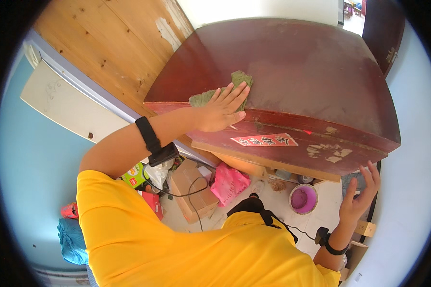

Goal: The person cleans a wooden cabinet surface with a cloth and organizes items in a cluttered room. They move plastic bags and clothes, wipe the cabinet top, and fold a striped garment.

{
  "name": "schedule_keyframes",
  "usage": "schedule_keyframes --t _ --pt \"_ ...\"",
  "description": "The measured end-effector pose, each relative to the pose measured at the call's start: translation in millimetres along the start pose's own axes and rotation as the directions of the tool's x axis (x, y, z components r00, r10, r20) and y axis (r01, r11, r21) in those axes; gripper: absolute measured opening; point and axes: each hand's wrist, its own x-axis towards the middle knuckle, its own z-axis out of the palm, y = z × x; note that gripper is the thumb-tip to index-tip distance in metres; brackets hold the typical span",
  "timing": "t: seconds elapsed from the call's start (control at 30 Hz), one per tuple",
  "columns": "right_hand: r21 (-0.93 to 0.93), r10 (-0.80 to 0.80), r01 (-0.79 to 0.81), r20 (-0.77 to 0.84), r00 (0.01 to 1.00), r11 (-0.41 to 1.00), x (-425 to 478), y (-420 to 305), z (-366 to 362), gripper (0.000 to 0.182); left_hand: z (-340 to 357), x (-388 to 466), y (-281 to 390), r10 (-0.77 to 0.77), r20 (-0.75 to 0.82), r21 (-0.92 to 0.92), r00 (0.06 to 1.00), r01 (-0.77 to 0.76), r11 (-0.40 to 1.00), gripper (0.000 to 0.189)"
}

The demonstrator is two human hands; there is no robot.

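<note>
My left hand [224, 109] lies palm down, fingers spread, on a folded green cloth [241, 78]. It presses the cloth against the top of a dark red wooden chest [291, 71], near its front edge. Dust dulls the middle and right of the top, while the left part looks darker and shinier. A red paper strip with writing [264, 140] is stuck to the chest's front, beside torn paper remnants [328, 152]. My right hand [361, 193] is raised off the chest's near right corner, fingers apart, holding nothing.
Below stand a purple bucket [310, 199], a pink plastic bag [230, 183] and a cardboard box [192, 193]. Cables run from devices strapped to both my wrists. A wooden plank wall [107, 46] rises at the left, a pale wall [413, 161] at the right.
</note>
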Motion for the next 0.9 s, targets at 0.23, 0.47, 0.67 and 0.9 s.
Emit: schedule_keyframes --t 0.23,0.47,0.67,0.9 --pt "-0.049 0.078 -0.075 0.067 0.995 0.996 -3.6 16.5 2.5 0.027 -12.8 63.6 -2.1 0.099 -0.042 0.051 0.994 -0.097 0.994 0.071" --pt "-0.188 0.123 -0.117 0.02 0.992 0.975 17.9 14.4 12.9 0.026 -62.9 180.7 -77.9 0.099 -0.007 0.074 0.995 -0.098 0.992 0.074" --pt "-0.312 0.058 -0.116 -0.189 0.98 0.943 23.4 7.8 20.2 0.021 -99.0 292.5 -161.2 0.027 0.016 0.1 0.999 -0.029 0.995 0.07" --pt "-0.453 0.009 -0.122 -0.244 0.97 0.883 33.8 -11.9 33.4 0.02 -130.4 409.7 -239.3 0.023 -0.004 0.111 1.0 -0.022 0.994 0.074"
